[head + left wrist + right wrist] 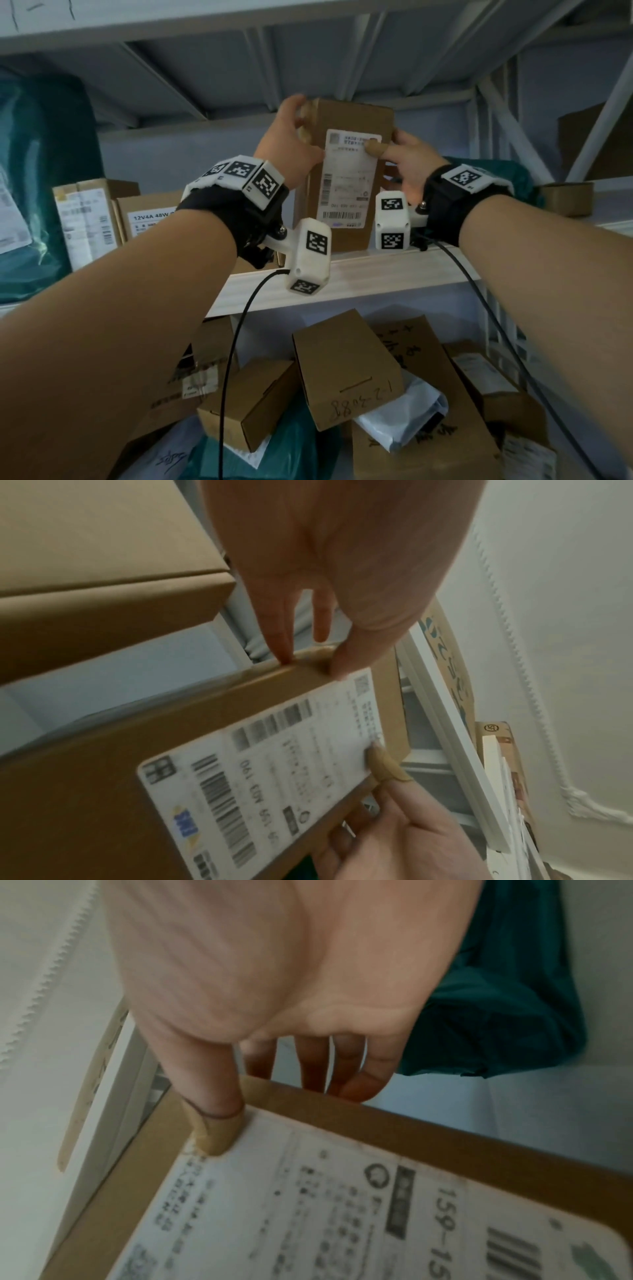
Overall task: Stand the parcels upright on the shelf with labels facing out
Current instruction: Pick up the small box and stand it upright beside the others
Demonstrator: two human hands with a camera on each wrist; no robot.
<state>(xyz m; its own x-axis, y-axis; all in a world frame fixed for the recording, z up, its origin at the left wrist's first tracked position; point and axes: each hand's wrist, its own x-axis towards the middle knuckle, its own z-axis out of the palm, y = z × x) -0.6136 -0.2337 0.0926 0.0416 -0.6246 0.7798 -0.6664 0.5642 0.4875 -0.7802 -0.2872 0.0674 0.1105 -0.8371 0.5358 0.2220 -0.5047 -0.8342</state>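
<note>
while upright on the white shelf [359, 274], label [347, 174] facing out, the brown parcel [352, 116] is gripped by left hand [291, 144] and right hand [412, 164], thumb on label.

White shelf board [376, 274] carries: upright brown parcel [346, 171], label out; two labelled boxes [113, 219] at left; teal bag [41, 178] far left, another [493, 171] probably behind right; small box [568, 198] far right.

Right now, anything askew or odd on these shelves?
Yes. The lower shelf's brown cardboard boxes lie tumbled at angles, not upright. The tall brown cardboard parcel held by both hands stands upright, but its white label reads upside down.
</note>
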